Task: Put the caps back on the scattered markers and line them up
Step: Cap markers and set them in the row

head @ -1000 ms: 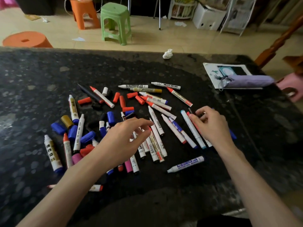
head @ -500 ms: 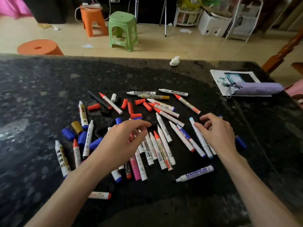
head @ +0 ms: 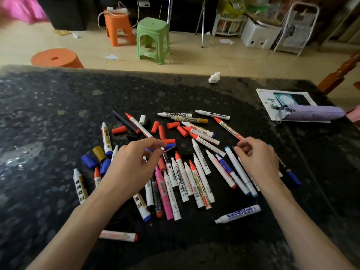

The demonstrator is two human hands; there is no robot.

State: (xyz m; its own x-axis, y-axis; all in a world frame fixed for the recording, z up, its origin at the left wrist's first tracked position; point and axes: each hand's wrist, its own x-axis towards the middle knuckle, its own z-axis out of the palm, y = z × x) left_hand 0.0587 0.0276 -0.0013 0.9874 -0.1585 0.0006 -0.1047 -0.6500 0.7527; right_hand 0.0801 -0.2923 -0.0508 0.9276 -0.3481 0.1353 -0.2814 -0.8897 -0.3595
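Several uncapped markers lie scattered across the dark stone table, most of them white-bodied with red, blue or black ends. Loose red caps, blue caps and a gold cap lie among them. My left hand hovers over the middle of the pile, its fingers loosely stretched toward a blue cap and holding nothing. My right hand rests on the right-hand markers with curled fingers; thumb and forefinger pinch the red tip of a marker, whose body the hand hides.
A purple pouch lies on a printed sheet at the table's right edge. A crumpled tissue sits near the far edge. Beyond the table stand a green stool and orange stools.
My left hand has stretched its fingers a little further toward the caps in the middle. My right hand has stayed on the right-hand markers. The view has tilted upward.
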